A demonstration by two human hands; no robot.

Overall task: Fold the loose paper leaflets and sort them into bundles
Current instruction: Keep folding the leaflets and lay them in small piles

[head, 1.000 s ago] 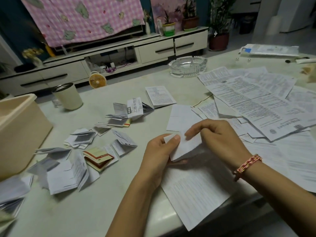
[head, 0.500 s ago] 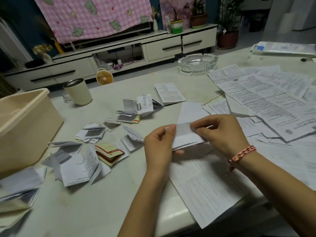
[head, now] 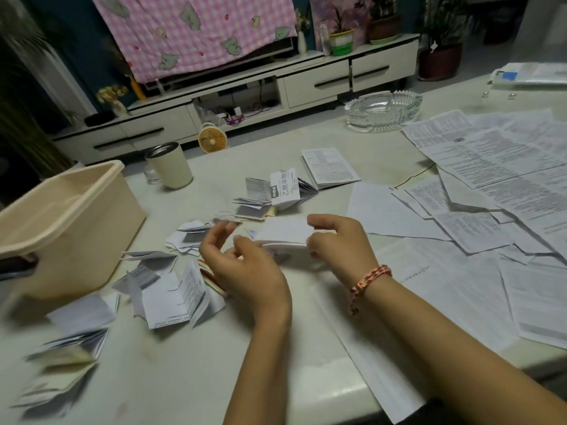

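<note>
leaflet (head: 285, 233) lies left-to-right between the hands
right hand (head: 337, 246) pinches its right end; left hand (head: 245, 268), fingers spread, is just beside its left end

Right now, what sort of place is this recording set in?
Most likely a home living room: a low drawer cabinet along the wall, potted plants on it, and a glass ashtray on the table.

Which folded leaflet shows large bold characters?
The propped-up leaflet mid-table, just left of the flat booklet; the others show only small print or blank sides.
</note>
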